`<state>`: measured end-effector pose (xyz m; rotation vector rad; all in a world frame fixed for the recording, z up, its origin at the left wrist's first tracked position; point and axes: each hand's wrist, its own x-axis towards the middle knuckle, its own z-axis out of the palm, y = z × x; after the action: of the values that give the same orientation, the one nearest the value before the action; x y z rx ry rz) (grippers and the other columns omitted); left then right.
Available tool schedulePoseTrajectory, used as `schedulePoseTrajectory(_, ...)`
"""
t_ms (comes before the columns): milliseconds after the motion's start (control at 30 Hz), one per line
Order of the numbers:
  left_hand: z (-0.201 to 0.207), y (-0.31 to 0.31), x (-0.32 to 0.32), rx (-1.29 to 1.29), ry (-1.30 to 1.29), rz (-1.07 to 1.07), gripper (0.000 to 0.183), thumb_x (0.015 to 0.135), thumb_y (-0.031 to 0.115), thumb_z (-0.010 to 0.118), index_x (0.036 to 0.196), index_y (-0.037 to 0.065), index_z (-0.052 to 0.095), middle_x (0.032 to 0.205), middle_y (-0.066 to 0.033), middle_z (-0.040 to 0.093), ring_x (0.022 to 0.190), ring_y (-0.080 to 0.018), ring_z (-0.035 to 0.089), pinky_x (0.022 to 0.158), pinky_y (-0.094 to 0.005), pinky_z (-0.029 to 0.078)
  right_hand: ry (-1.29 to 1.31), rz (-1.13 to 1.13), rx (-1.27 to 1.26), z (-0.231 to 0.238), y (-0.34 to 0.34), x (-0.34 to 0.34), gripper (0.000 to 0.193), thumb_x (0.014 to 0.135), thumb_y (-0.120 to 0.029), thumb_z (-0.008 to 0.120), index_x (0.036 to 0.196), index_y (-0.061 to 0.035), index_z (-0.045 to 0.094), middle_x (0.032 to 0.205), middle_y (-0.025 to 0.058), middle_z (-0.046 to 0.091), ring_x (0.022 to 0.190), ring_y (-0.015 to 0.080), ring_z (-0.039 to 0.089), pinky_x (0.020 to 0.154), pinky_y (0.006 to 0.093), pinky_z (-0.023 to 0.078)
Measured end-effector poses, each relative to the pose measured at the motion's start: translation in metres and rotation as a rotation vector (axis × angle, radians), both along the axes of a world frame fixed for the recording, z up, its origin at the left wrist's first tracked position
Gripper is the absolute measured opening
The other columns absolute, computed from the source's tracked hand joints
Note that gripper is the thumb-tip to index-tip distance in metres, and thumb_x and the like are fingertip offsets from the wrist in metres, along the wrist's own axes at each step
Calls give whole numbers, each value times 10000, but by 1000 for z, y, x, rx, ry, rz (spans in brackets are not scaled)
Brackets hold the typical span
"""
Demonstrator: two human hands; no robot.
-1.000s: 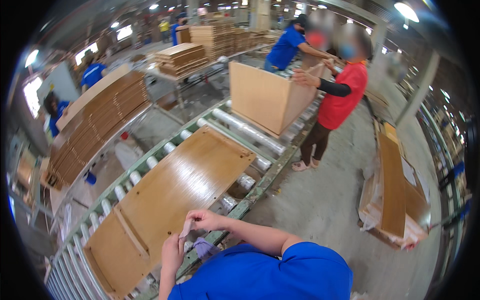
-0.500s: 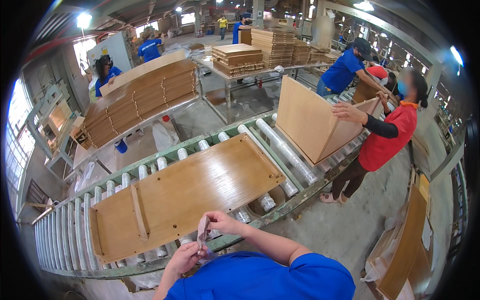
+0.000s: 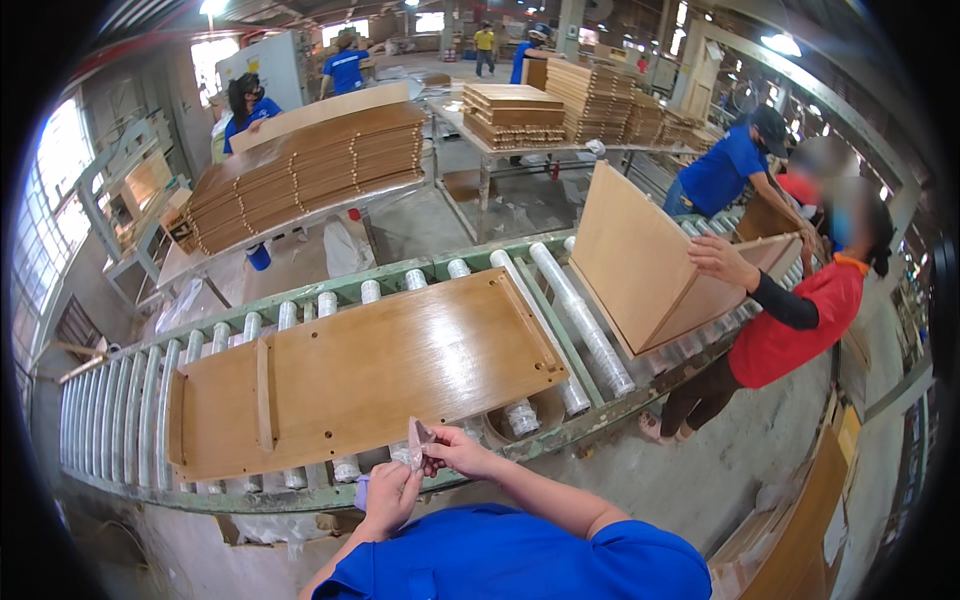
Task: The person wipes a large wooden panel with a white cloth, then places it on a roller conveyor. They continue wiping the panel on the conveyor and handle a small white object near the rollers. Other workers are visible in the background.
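Both of my hands are close together over the near rail of a roller conveyor. Between the fingers of my right hand (image 3: 462, 453) is a small crumpled, pinkish, see-through strip (image 3: 417, 440), which looks like thin plastic. My left hand (image 3: 393, 494) pinches at its lower end. A lavender scrap (image 3: 362, 491) shows at the left hand's outer side; whether it belongs to the strip I cannot tell. Just beyond my hands a brown varnished wooden panel (image 3: 390, 360) lies flat on the rollers, with cross battens and several small holes.
The conveyor's green rail (image 3: 550, 436) runs across in front of me. To the right, a co-worker in red holds an open wooden cabinet frame (image 3: 640, 260) on the rollers. Stacked panels (image 3: 310, 165) stand on a table behind. Boards (image 3: 800, 520) lean at the lower right.
My hands have shifted slightly, with the strip still between them, and the lavender scrap now shows beside my left hand. The whole view has turned a little to the left.
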<state>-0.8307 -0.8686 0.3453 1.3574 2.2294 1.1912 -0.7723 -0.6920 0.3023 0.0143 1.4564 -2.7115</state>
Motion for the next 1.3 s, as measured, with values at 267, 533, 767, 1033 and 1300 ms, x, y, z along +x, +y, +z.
schedulePoseTrajectory(267,-5,1,4,312,-1830,-303,484,927,395,402,1168,-17,483,843,-74,571,843,-219,554,881,-379,419,6,-72,-28,19,0,2,151,894,-146,531,1009,-48,537,856,5,583,718,78,536,646,230,455)
schedulePoseTrajectory(533,-22,-11,12,265,-1129,-20,216,916,207,479,909,12,570,701,-27,547,653,-165,507,730,-307,419,45,43,-92,12,-10,-5,122,888,-133,533,963,-37,538,804,21,574,666,88,529,612,221,447)
schedulePoseTrajectory(767,-21,-17,14,164,-592,148,253,936,203,423,859,11,569,713,-41,546,635,-186,498,663,-324,411,50,-7,39,16,-21,-13,93,881,-91,505,951,-35,534,788,14,566,656,78,525,600,218,440)
schedulePoseTrajectory(1033,-2,-14,12,490,-1762,-202,363,900,350,488,1030,19,559,770,-54,546,822,-216,533,909,-441,400,83,-11,-42,14,-14,-13,264,896,-108,521,1146,-34,488,939,13,575,798,80,561,663,229,478)
schedulePoseTrajectory(1300,-7,-2,10,265,-913,32,217,906,235,496,834,34,533,717,-44,552,759,-181,542,734,-315,418,141,-95,44,23,-12,-12,153,874,-91,512,1013,-30,528,814,-2,562,690,61,529,604,209,443)
